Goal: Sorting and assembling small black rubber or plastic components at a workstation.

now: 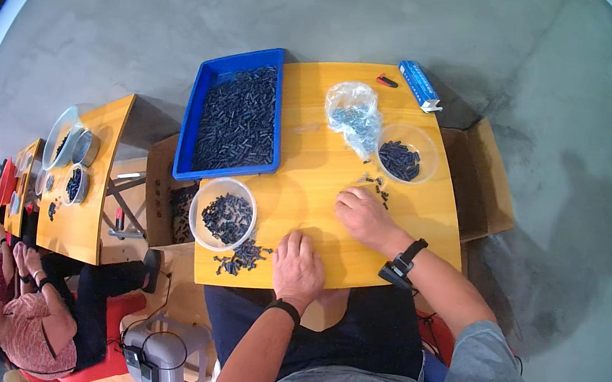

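Observation:
My left hand (298,268) rests near the table's front edge, its fingers stretched forward on the wood and nothing visible in them. Just left of it lies a loose pile of small black parts (240,260), beside a round clear tub (195,215) of similar black pieces. Farther right, my right hand (365,216) is on the table with its fingers bent and pressed together; whatever they may hold is hidden. A few scattered black pieces (382,192) lie just beyond it, below a second clear tub (428,157) with black tubular pieces.
A blue tray (277,132) full of black pieces stands at the back left of the yellow table (306,191). Behind the right tub are a clear plastic bag (356,116), a red-black tool (387,81) and a blue box (419,86). Cardboard boxes (489,178) flank the table; people (38,317) sit left.

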The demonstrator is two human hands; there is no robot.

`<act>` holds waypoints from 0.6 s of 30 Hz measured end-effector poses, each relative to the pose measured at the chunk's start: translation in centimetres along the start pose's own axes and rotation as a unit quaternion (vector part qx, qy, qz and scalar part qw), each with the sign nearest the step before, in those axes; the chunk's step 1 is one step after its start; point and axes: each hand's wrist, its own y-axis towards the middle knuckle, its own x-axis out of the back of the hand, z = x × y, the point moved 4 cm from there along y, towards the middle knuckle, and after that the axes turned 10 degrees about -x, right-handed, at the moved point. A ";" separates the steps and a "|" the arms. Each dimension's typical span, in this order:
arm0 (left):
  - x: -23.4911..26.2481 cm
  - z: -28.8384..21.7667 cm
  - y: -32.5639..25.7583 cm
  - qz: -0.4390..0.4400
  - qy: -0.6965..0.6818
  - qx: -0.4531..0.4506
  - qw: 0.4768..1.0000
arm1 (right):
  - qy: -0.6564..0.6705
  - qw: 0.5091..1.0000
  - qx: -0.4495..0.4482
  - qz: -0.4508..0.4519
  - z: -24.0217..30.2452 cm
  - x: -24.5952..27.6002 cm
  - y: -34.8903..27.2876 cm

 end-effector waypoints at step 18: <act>0.1 0.2 -0.1 -0.015 -0.001 -0.001 1.000 | -0.029 0.998 -0.024 -0.058 -1.4 2.5 -1.7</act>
